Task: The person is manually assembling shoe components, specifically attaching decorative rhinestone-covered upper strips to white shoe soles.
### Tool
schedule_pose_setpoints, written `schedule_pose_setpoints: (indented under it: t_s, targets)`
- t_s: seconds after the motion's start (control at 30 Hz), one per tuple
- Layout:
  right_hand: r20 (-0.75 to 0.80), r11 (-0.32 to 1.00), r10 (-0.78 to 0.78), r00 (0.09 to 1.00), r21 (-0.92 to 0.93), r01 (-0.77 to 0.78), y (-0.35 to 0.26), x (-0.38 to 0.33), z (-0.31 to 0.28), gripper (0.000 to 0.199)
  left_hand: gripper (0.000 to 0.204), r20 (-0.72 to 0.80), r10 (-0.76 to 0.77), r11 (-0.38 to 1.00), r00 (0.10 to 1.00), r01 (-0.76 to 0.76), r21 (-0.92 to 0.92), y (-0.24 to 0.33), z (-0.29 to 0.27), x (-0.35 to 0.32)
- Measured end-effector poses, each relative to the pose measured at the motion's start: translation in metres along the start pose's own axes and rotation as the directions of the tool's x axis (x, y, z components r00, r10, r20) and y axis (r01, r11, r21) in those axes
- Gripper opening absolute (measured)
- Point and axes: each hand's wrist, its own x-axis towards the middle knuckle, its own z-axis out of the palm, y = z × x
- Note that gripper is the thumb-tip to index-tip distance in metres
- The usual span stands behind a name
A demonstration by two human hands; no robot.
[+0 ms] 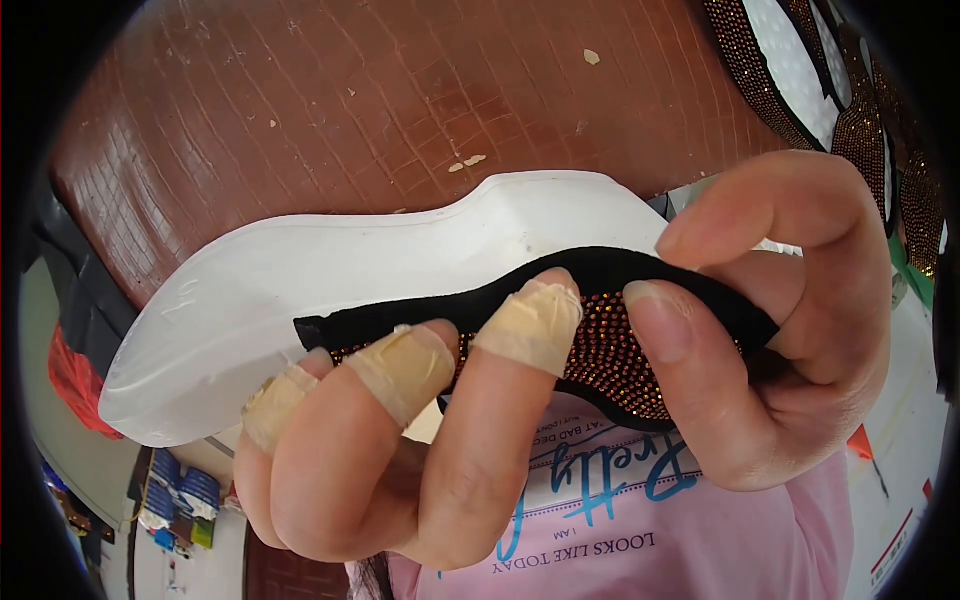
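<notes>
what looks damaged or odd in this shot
The brown table top is cracked all over, with small pale chips flaked off. Three fingertips of the left hand are wrapped in tan tape. The black beaded strip and white sole look intact.

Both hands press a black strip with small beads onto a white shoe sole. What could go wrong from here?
The black strip is held only by fingertips along the edge of the white sole, so it may slip out of line. The taped fingers of the left hand and the right hand press on the beads, which might loosen.
</notes>
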Motion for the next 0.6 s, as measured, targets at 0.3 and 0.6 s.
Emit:
schedule_pose_setpoints:
  t_s: [0.3, 0.6]
  targets:
    - [-0.007, 1.000, -0.020, 1.000, 0.018, 0.021, 0.001, 0.000, -0.003, 0.037, 0.035, -0.026, -0.027, 0.996, 0.999, 0.025, -0.091, -0.003, 0.007, -0.003]
    - [0.098, 0.984, 0.166, 0.981, 0.055, -0.172, -0.014, 0.002, -0.010, 0.034, 0.048, -0.040, -0.064, 0.991, 0.997, 0.058, -0.122, 0.003, -0.002, -0.012]
